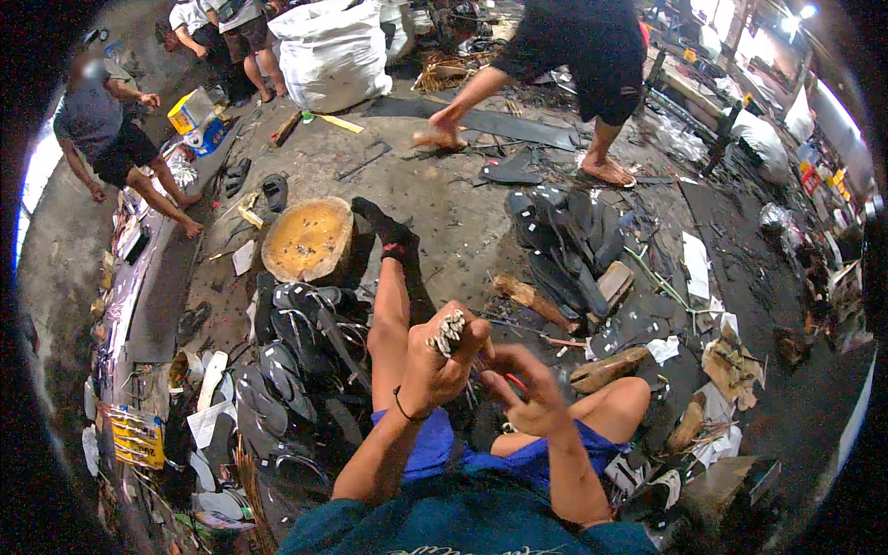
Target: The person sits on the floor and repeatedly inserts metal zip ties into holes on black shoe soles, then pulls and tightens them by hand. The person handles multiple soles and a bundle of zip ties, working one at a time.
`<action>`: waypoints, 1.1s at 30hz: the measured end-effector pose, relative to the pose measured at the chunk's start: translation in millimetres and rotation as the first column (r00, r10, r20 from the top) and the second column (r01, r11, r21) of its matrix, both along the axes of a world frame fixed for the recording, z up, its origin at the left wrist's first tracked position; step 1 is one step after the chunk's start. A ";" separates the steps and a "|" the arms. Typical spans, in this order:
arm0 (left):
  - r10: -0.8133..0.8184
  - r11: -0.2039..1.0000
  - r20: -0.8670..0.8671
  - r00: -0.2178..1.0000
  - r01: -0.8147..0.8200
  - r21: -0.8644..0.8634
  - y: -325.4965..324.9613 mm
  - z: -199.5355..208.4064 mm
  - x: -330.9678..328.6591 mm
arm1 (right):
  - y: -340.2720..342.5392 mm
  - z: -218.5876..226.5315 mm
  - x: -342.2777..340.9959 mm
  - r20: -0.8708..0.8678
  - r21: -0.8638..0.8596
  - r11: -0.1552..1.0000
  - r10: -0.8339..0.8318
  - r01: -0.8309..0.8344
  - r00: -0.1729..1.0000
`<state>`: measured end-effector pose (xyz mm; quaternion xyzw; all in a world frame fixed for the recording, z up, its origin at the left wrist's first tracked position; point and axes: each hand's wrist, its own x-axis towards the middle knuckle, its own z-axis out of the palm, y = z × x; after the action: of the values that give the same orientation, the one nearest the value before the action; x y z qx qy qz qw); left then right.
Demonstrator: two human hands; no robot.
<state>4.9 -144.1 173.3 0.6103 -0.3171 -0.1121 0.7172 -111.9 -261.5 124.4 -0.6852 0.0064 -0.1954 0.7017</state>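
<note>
My left hand (435,361) is closed round a bundle of thin whitish cord-like pieces (448,331), whose pale ends stick out at the top of the fist. Close beside it, my right hand (532,393) is curled and smeared by motion. A small red bit (514,380) shows between its thumb and fingers; its kind is unclear. Below the fists, the lower ends of the bundle are mostly hidden. Black flip-flops (287,370) with white stickers lie heaped to the left of my legs, and another heap of black flip-flops (564,245) lies ahead on the right.
A round wooden block (308,239) stands ahead on the left. Pieces of wood (532,302) and scraps litter the right side. A person in black shorts (583,65) strides across ahead. Further off are a white sack (331,57) and a person at left (102,129).
</note>
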 end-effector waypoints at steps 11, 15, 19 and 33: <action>-0.071 0.994 0.442 0.894 0.028 0.104 -42.4 -39.0 -27.5 | -38.3 149.4 -33.8 0.045 -0.885 0.464 0.121 -0.017 0.992; -0.057 0.998 0.404 0.913 0.044 0.041 -45.9 -52.5 -35.0 | -24.7 130.5 -27.5 -0.238 -0.971 -0.009 0.037 -0.238 0.971; -0.113 0.991 0.284 0.952 0.128 -0.036 -45.2 -54.2 -40.8 | -31.5 113.5 -37.0 0.348 -0.882 0.316 -0.067 0.350 0.935; -0.088 0.989 0.443 0.892 0.129 -0.065 -45.8 -53.9 -34.3 | -30.6 94.2 -36.7 -0.072 -0.970 0.234 -0.046 -0.059 0.996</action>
<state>-29.4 -189.9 119.4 0.5673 -0.5088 0.0031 0.6475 -148.6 -292.1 218.6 -0.9800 -0.0890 -0.1252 0.1268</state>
